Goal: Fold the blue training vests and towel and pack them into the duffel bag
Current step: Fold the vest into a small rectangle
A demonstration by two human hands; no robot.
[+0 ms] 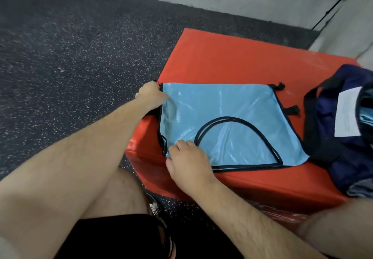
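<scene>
A light blue training vest (228, 121) lay flat on a red padded box (222, 61), its dark-trimmed neck opening towards me. My left hand (150, 95) gripped its far left corner, fingers curled round the edge. My right hand (187, 157) pinched the near left corner. The navy duffel bag (343, 137) sat open just beside the vest, on the right. I judged this the first fold: both corners would need carrying across to the right edge, kept level.

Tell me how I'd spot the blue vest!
Find the big red padded block on the dark speckled floor. Lying flat on top, left of the navy duffel bag, is the vest: shiny light blue with black trim.
</scene>
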